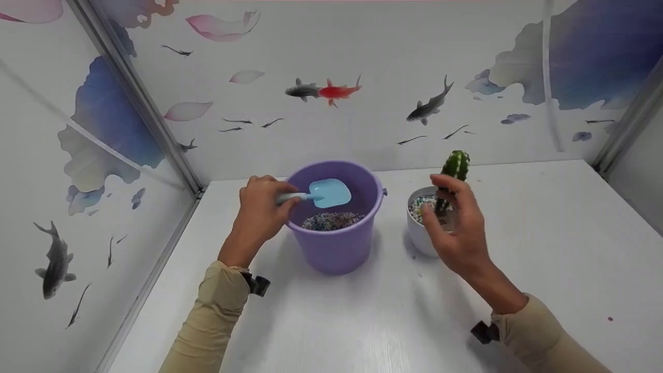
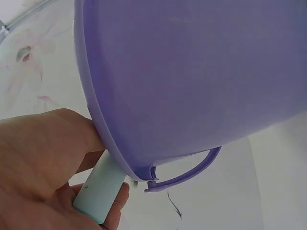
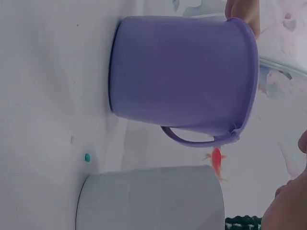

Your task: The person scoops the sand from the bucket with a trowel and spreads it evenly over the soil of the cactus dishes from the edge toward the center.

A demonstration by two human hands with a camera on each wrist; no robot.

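My left hand (image 1: 264,204) grips the pale handle of a light blue toy shovel (image 1: 331,193), its blade over the mouth of a purple bucket (image 1: 334,254). In the left wrist view the handle (image 2: 100,187) lies between thumb and fingers, close by the bucket's rim. Multicoloured small gravel (image 1: 334,221) covers the bucket's bottom. To the right, a green cactus (image 1: 457,165) stands tilted in a white pot (image 1: 420,235) with similar gravel. My right hand (image 1: 461,233) is beside the pot, thumb and fingers apart, partly covering cactus and pot.
A white table (image 1: 352,321) carries the bucket and pot. White panels (image 1: 362,46) printed with fish and petals rise behind and at the left. The bucket's purple carrying handle (image 3: 192,143) hangs down its side. A small green bit (image 3: 87,157) lies near the pot.
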